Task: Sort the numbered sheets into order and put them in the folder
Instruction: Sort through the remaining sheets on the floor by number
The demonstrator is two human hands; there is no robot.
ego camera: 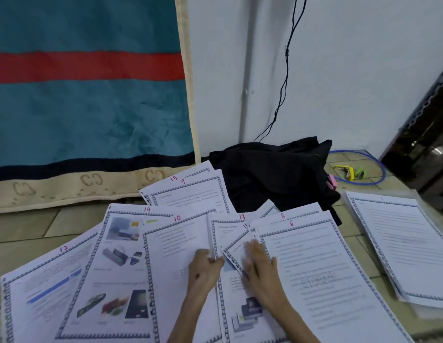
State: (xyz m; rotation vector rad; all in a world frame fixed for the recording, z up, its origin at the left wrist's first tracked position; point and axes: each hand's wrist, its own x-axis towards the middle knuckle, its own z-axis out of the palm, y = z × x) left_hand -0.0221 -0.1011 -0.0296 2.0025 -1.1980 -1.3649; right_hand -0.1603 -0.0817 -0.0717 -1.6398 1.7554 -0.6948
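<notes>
Several numbered white sheets lie fanned on the tiled floor. Sheet 12 (pixel 42 288) is at the far left, then sheet 14 (pixel 116 256) and sheet 10 (pixel 175 246). Sheets 15 and 9 (pixel 190 194) lie further back. Sheet 13 (pixel 230 229) sits in the middle, with sheet 8 (pixel 289 215) and sheet 6 (pixel 322 273) to its right. My left hand (pixel 205 268) pinches the right edge of sheet 10. My right hand (pixel 258 263) rests flat, fingers straight, on the sheets left of sheet 6. A separate stack topped by sheet 1 (pixel 401 243) lies at the right on a clear folder (pixel 433 310).
A black cloth (pixel 277 174) is heaped behind the sheets. A blue and red blanket (pixel 86 95) hangs at the left. Staplers (pixel 349 170) and a blue cable loop (pixel 378 169) lie near the white wall. A black cord (pixel 287 70) hangs down.
</notes>
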